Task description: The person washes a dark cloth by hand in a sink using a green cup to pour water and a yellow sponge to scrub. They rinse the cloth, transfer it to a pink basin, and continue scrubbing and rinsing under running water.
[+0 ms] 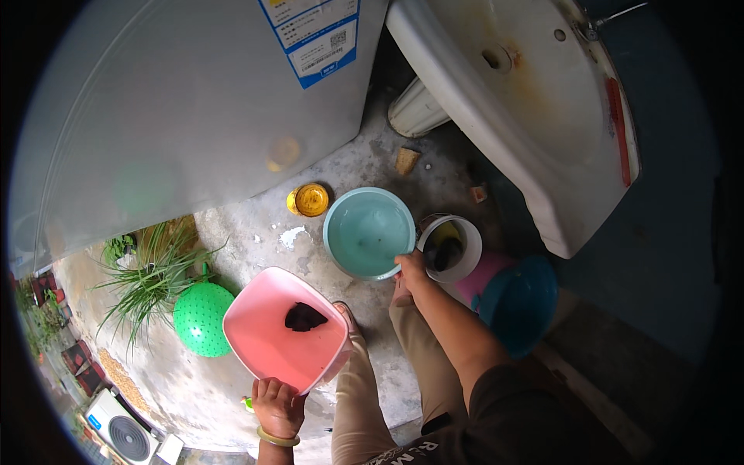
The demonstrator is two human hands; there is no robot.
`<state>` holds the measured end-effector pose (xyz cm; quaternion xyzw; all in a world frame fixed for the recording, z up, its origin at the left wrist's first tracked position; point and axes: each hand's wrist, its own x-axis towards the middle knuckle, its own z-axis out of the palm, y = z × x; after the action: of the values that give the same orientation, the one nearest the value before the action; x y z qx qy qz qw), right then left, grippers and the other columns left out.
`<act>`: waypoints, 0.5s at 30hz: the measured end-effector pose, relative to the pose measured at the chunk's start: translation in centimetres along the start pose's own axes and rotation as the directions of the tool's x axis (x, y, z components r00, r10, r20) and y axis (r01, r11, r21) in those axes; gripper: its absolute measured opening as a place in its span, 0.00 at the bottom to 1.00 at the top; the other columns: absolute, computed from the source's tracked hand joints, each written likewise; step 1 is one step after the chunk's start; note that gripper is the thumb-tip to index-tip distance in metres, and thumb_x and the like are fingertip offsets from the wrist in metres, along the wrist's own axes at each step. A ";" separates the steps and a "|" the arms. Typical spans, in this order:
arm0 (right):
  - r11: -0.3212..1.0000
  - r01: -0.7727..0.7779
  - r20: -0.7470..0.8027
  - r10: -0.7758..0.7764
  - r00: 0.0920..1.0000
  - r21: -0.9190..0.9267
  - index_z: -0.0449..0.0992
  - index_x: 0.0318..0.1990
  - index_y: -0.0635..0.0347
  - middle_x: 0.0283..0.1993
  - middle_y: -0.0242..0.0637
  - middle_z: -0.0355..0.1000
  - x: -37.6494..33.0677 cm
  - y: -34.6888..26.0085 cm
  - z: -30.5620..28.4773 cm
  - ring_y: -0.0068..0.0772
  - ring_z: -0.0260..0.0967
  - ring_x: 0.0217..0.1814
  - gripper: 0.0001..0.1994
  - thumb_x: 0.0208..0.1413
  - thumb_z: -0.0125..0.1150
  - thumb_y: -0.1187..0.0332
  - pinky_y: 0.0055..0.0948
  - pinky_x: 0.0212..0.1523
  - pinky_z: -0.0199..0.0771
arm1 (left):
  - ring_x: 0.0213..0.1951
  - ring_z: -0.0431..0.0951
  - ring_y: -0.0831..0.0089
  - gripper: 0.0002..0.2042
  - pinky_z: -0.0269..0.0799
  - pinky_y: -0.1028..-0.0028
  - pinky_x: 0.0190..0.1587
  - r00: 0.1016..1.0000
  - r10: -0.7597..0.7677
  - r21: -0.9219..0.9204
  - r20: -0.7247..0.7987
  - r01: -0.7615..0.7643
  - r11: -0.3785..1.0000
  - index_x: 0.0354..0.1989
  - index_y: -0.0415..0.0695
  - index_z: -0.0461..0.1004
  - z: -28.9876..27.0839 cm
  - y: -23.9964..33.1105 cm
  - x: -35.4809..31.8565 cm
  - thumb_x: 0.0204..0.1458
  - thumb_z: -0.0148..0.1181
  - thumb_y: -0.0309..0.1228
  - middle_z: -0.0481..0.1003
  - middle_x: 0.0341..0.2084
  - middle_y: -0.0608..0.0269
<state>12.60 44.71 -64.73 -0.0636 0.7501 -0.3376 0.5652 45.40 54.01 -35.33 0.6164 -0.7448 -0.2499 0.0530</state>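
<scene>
**Two basins, one in each hand, on a concrete floor**

So the left hand (277,407) is gripping the pink basin (260,318) by its near rim, fingers closing over the edge. A bangle (277,439) is sitting on that wrist. The basin is facing its opening up at the camera, and a dark clump (304,317) is lying inside, toward the right side. Can't tell if the base is touching the floor (263,240).

The right hand (412,266) is holding the teal basin (334,211) at its near right rim, fingers hooking over the lip in a narrow grip; the thumb is too hard to make out. That one's standing ahead and to the right of the pink one, holding what looks like clear water (372,236).

Just right of it, a white bucket (471,249) is standing with something dark (447,253) inside. A yellow pot (310,200) is sitting near the teal basin's left side, and a green knobbly ball (203,319) is resting left of the pink one. A white sink (535,132) is looming upper right.
</scene>
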 end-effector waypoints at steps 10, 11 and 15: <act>0.995 0.029 -0.017 -0.031 0.999 -0.093 0.75 0.41 0.66 0.28 0.40 0.73 9.1 -2.4 -0.5 0.33 0.66 0.14 0.18 0.37 0.57 0.77 0.29 0.09 0.63 | 0.32 0.71 0.58 0.10 0.69 0.58 0.42 0.999 -0.025 -0.012 0.027 0.025 1.000 0.20 0.49 0.71 3.3 1.5 2.6 0.33 0.68 0.31 0.69 0.21 0.63; 0.993 0.048 0.004 -0.048 0.999 -0.106 0.75 0.39 0.66 0.26 0.41 0.72 9.9 -2.4 -0.7 0.34 0.65 0.13 0.16 0.37 0.58 0.77 0.30 0.09 0.63 | 0.32 0.71 0.58 0.10 0.69 0.58 0.42 1.000 -0.015 -0.007 0.023 0.016 1.000 0.20 0.49 0.70 3.6 1.7 2.9 0.32 0.68 0.31 0.69 0.21 0.63; 0.984 0.073 0.009 -0.073 0.997 -0.165 0.75 0.37 0.65 0.25 0.41 0.72 12.2 -2.2 -1.4 0.35 0.66 0.14 0.15 0.36 0.57 0.77 0.30 0.09 0.62 | 0.32 0.71 0.59 0.10 0.69 0.58 0.42 1.000 0.010 0.001 0.014 -0.010 1.000 0.20 0.49 0.70 4.4 2.5 3.8 0.32 0.68 0.31 0.69 0.22 0.64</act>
<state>6.41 37.82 -73.04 -0.1382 0.7718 -0.2946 0.5463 40.62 51.99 -38.92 0.6110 -0.7484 -0.2535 0.0485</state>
